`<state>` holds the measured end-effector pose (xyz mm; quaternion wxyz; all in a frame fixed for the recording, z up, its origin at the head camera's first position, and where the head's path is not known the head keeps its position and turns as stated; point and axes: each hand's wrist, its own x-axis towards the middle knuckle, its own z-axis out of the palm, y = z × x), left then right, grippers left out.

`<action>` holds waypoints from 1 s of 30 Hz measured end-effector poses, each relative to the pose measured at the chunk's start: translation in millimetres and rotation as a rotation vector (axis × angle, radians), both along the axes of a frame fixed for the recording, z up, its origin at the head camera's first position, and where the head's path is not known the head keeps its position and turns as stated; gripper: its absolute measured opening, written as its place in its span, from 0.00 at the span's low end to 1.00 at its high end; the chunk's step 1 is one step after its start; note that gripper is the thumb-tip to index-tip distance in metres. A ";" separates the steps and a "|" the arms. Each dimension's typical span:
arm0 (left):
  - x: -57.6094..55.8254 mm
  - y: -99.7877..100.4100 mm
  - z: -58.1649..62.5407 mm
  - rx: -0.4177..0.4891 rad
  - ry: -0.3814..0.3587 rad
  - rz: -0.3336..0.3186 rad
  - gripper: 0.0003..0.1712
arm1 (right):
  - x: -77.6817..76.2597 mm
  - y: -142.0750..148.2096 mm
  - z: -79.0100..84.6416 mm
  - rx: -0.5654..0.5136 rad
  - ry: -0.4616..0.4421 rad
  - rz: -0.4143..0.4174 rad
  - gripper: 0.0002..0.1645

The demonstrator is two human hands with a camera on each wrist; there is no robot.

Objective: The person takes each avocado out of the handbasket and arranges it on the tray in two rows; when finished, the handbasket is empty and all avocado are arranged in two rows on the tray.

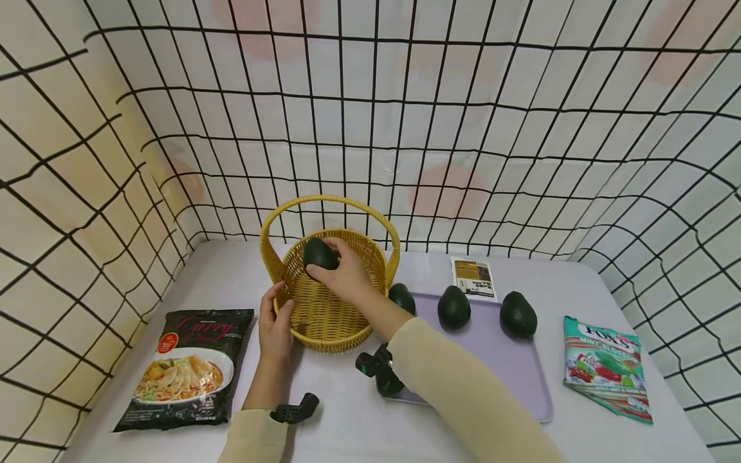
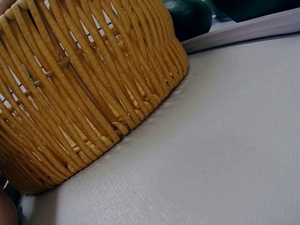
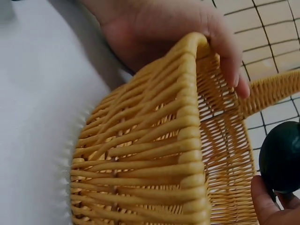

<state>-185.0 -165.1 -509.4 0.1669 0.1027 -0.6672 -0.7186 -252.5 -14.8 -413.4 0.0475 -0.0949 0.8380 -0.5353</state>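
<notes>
A yellow wicker basket (image 1: 324, 315) with a tall arched handle stands on the white table. My right hand (image 1: 347, 273) holds a dark green avocado (image 1: 319, 254) over the basket's opening, thumb and fingers around it. In the right wrist view the avocado (image 3: 283, 157) shows at the right edge, above the rim. My left hand (image 1: 275, 328) grips the basket's left rim, with fingers hooked over it, as the right wrist view shows of that hand (image 3: 173, 33). The basket's woven side (image 2: 93, 79) fills much of the left wrist view.
A lilac tray (image 1: 492, 366) right of the basket bears several avocados, one (image 1: 454, 307) at its back edge. A black noodle packet (image 1: 185, 373) lies left, a green candy bag (image 1: 606, 370) far right, and a small brown-and-white packet (image 1: 473, 278) behind the tray. Black wire grid surrounds the table.
</notes>
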 end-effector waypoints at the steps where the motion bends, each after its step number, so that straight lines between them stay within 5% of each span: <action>1: 0.0 -0.1 -0.3 -0.002 -0.004 0.001 0.26 | 1.9 1.3 1.3 0.001 0.002 0.004 0.41; 15: 0.9 1.8 0.3 -0.004 -0.005 -0.004 0.26 | 38.5 38.7 23.8 0.061 0.020 0.078 0.40; 30: -0.1 1.4 -0.6 -0.006 -0.004 -0.012 0.27 | 67.0 107.3 21.2 0.119 0.018 0.111 0.40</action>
